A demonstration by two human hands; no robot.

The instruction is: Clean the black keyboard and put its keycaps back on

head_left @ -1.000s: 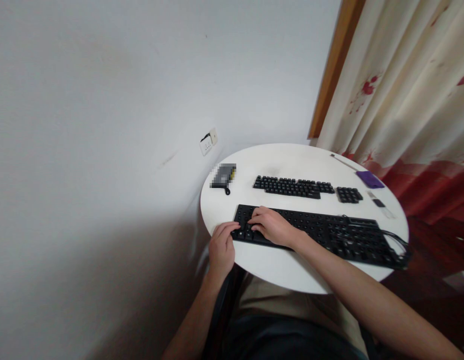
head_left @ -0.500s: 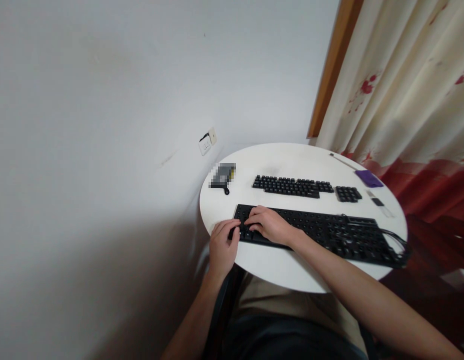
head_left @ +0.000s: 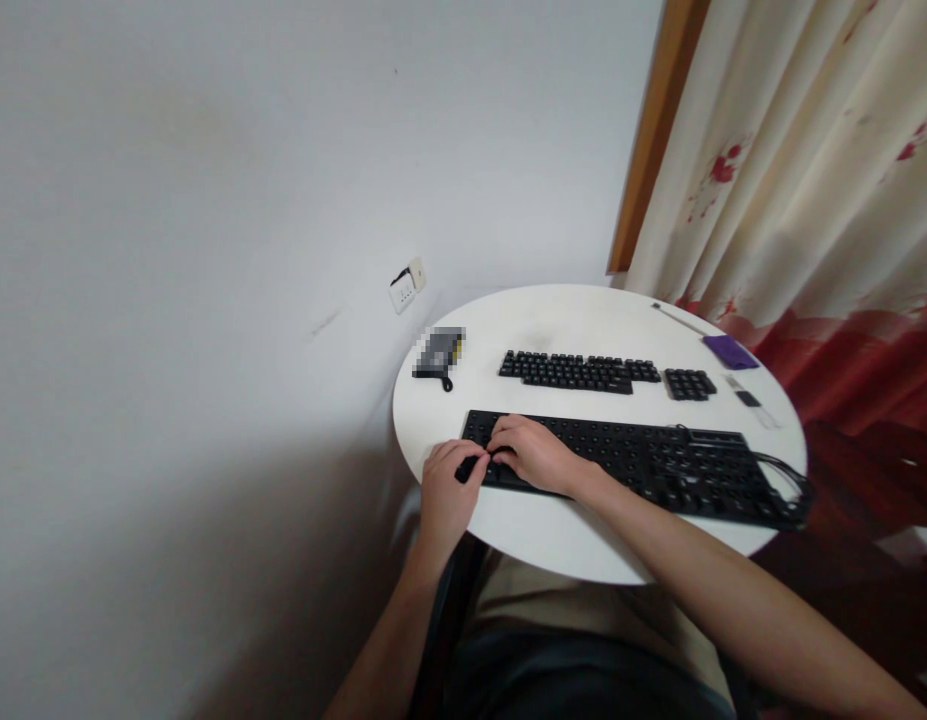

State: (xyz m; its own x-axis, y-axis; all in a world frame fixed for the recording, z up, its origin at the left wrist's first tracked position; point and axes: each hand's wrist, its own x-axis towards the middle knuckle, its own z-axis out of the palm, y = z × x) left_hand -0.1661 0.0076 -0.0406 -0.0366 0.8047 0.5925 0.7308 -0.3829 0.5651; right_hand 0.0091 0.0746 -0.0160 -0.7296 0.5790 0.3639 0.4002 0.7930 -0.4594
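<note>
A black keyboard (head_left: 613,440) with its keycaps off lies across the front of the white round table (head_left: 553,540). My left hand (head_left: 448,490) is at its left end, thumb and index fingertip pinched together above the lower rows. Close beside it, my right hand (head_left: 536,455) rests on the keyboard with curled fingers, the fingertips almost touching the left thumb. Whatever is between the fingers is too small or hidden to tell. Behind the keyboard, loose black keycaps (head_left: 572,372) sit in rows, with a separate number-pad block of keycaps (head_left: 688,384) on their right.
A pixelated grey object (head_left: 439,352) with a black loop lies at the table's left. On the right are a purple cloth (head_left: 730,352), a thin rod (head_left: 680,319) and a small black tool with wire loops (head_left: 748,398). The keyboard's cable (head_left: 787,468) is bunched at its right end.
My left thumb and index finger have come together and moved slightly right, toward my right fingertips. The whole view has shifted a little; the keyboard and keycaps keep their places on the table.
</note>
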